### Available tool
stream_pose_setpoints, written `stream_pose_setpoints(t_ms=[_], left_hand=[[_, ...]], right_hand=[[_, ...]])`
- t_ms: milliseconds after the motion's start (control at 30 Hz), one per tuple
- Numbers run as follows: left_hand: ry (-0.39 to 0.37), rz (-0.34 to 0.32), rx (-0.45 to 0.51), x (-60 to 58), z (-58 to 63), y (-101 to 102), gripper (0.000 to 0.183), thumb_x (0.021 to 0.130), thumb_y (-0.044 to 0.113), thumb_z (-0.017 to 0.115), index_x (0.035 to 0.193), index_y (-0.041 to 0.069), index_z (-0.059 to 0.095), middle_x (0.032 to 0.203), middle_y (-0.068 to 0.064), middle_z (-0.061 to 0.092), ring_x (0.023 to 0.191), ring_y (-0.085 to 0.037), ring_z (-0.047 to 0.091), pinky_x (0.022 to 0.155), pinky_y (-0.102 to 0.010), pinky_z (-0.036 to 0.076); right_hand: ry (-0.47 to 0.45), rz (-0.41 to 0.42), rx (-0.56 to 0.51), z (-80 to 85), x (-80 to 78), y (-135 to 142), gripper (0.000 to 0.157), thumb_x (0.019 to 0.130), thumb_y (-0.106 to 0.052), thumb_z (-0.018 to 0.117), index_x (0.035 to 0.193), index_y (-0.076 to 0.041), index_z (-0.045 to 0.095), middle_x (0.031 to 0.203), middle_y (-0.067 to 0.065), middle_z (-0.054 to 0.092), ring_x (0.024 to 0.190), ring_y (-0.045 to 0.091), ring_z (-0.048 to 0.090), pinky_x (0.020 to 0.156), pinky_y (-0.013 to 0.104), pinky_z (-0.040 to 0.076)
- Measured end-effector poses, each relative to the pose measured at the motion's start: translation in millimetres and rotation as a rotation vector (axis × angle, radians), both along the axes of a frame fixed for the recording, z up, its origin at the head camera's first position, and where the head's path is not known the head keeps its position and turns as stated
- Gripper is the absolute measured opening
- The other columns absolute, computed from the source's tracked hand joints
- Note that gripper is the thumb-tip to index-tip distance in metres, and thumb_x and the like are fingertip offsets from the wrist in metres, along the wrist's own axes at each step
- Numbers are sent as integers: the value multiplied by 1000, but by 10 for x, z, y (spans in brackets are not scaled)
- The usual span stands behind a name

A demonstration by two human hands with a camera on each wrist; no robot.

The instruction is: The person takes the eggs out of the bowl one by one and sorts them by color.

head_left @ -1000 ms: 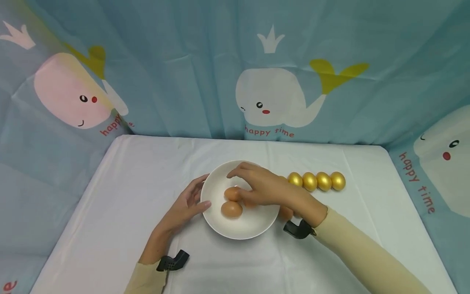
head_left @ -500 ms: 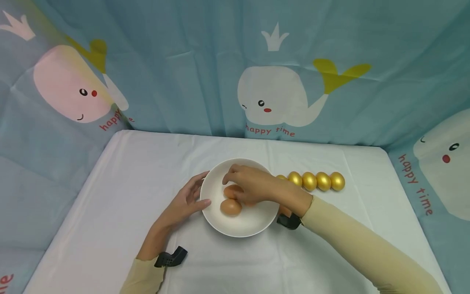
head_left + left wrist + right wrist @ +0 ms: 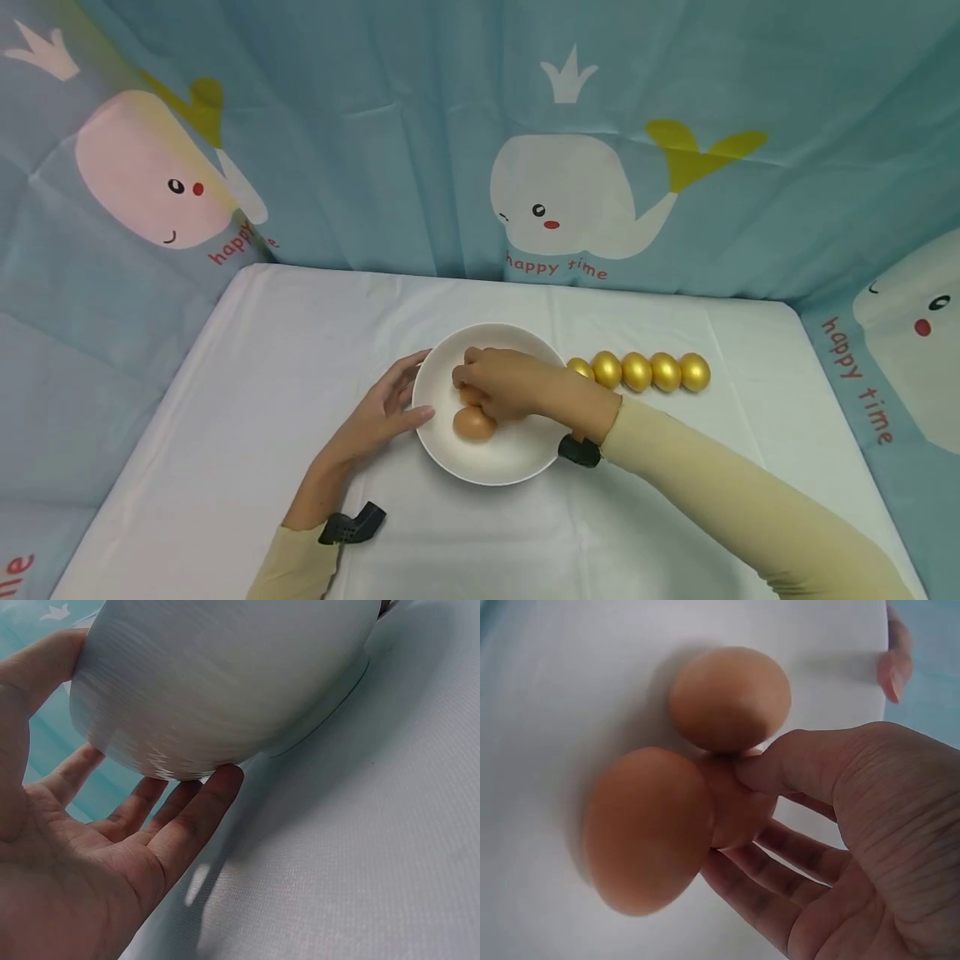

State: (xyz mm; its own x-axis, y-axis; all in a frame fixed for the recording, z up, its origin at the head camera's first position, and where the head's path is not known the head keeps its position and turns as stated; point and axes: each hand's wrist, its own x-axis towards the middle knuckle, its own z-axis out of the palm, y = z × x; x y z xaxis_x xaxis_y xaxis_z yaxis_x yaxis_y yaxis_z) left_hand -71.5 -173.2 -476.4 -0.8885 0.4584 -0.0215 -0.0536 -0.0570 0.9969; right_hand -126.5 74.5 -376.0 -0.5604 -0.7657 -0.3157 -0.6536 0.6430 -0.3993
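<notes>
A white bowl (image 3: 491, 468) stands on the white cloth with three brown eggs inside. My left hand (image 3: 386, 417) grips its left side, thumb over the rim and fingers spread against the outer wall (image 3: 217, 682). Reaching into the bowl, my right hand (image 3: 510, 383) has its thumb and fingers around the middle egg (image 3: 739, 802), as the right wrist view shows. A larger-looking egg (image 3: 649, 832) and another egg (image 3: 731, 697) lie close against that one. From the head view the right hand covers part of the eggs, while the front egg (image 3: 474, 424) shows plainly.
Several golden eggs (image 3: 637, 372) form a row right of the bowl, behind my right forearm. The white-covered table (image 3: 300, 333) ends at a blue whale-print curtain (image 3: 420, 167). Black wrist cameras (image 3: 352, 525) sit on both wrists.
My right hand has moved left and deeper over the eggs, its fingers closing around one. The left hand keeps its grip on the bowl.
</notes>
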Motion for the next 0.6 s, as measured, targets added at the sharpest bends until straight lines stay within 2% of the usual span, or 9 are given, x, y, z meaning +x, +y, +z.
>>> stream_pose_setpoints(t_ms=[133,433,600], left_hand=[[-1,4,-2,-1,-5,12,81,96,3,73,165,16,32,166,-15,37,146,-6,51,106,-24,58],[1,4,-15,-13,-3,15,81,96,4,74,165,16,32,167,-16,37,145,-3,52,107,-24,57],[1,10,-7,-5,-20,-3,81,96,3,73,165,15,31,166,-16,37,144,-3,53,105,-24,58]], right_hand=[[20,23,2,-30,1,-29,19,96,-6,68,112,-15,66,94,-1,52,83,16,52,79,28,44],[14,36,22,-55,-22,-49,30,95,-4,68,123,-16,67,94,-1,54,81,16,54,79,27,45],[-3,46,52,-38,-43,-90,30,96,-4,67,123,-16,67,95,1,55,80,16,53,78,26,43]])
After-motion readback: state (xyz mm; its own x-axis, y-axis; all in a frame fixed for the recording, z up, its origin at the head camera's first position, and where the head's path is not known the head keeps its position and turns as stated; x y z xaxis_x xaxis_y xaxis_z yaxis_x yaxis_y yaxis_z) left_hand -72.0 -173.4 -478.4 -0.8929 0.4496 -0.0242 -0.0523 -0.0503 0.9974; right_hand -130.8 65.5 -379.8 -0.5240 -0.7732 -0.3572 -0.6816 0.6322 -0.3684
